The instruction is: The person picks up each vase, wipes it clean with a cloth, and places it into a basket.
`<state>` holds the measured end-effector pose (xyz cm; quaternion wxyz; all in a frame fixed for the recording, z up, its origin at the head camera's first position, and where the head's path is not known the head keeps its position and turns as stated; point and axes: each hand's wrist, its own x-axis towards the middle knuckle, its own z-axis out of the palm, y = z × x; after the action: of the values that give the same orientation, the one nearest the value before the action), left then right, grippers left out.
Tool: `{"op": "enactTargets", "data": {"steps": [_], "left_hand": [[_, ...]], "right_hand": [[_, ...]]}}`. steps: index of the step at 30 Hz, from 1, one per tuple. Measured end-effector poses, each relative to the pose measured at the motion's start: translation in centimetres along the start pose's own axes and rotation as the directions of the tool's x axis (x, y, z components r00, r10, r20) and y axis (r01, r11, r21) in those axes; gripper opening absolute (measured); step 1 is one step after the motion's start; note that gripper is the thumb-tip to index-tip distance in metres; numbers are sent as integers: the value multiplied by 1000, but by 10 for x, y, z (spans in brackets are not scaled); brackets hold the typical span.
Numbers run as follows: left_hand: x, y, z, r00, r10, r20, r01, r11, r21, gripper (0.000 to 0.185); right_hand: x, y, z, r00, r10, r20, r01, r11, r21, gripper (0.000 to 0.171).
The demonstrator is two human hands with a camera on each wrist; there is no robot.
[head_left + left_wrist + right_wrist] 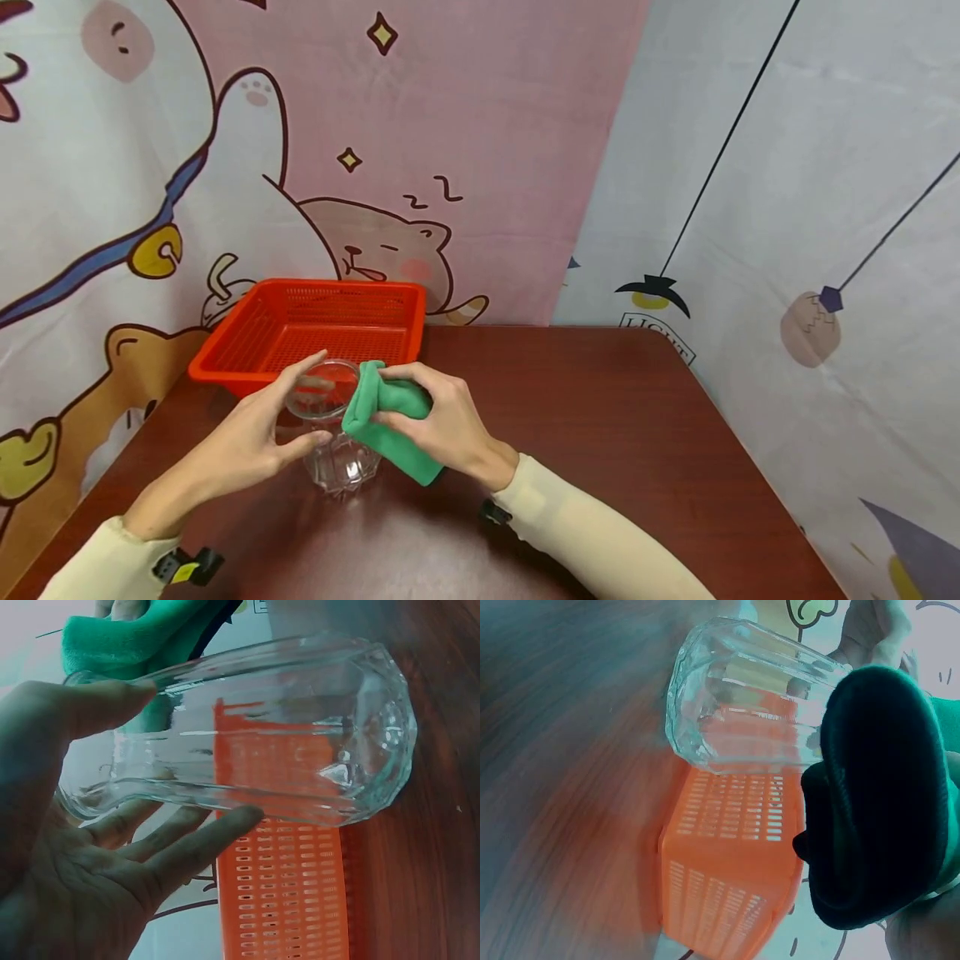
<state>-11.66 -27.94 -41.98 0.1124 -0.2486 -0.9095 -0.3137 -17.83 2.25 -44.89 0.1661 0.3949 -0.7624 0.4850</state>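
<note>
Head view: a clear ribbed drinking glass (pixel 335 433) stands on the dark wooden table (pixel 615 433), mouth tipped toward 12 o'clock. A left hand (pixel 251 437) steadies it from 9 o'clock, thumb on the rim and fingers relaxed along the wall; the fingers cradle rather than clench. At 3 o'clock of the glass, the right hand (pixel 442 425) grips a folded green cloth (pixel 384 421), fingers curled round it, with the cloth's fold pressed against the glass rim. An orange perforated basket (pixel 311 333) sits just beyond the glass at 12 o'clock, against a cartoon-printed backdrop (pixel 225 150); cream sleeves (pixel 585 533) cover both forearms.

Left wrist view: the glass (pixel 262 742) lies across open fingers (pixel 187 847), the thumb on the lip, the cloth (pixel 127 637) at the mouth.

Right wrist view: the cloth (pixel 877 795) bunches at the glass (pixel 742 705), with the basket (pixel 727 870) behind.

Judgement: wiping is in hand. It would go best with the left thumb and fingers bracing the wall firmly, since the glass looks smooth and liable to slip, and with the cloth worked round the rim in even pressure, the base kept near the table.
</note>
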Motion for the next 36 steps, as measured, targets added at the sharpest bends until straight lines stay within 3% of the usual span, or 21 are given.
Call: {"op": "enactTargets", "data": {"steps": [8,15,17,22,24,28,36], "left_hand": [[0,-6,1,998,49,-31,-49,999,16,115],[-1,-16,0,996,90,-25,-92,993,-75,106],[-1,-26,2,990,135,-26,-137,985,-104,104],[-1,-26,2,992,123,-13,-124,987,-98,105],[-2,-15,0,997,80,1,-80,995,-66,108],[-1,-9,1,997,75,-3,-75,997,-34,111],[-1,-8,1,999,50,15,-49,997,-64,110]], "right_hand": [[7,2,13,1000,-5,10,4,999,48,46],[6,4,21,998,48,37,-50,997,50,32],[5,4,22,996,69,64,-71,997,18,30],[3,6,24,989,92,115,-84,994,-71,31],[1,5,23,987,98,131,-85,991,-100,34],[-3,5,21,979,105,174,-78,984,-157,35],[-11,11,23,951,146,272,-88,973,-215,32]]}}
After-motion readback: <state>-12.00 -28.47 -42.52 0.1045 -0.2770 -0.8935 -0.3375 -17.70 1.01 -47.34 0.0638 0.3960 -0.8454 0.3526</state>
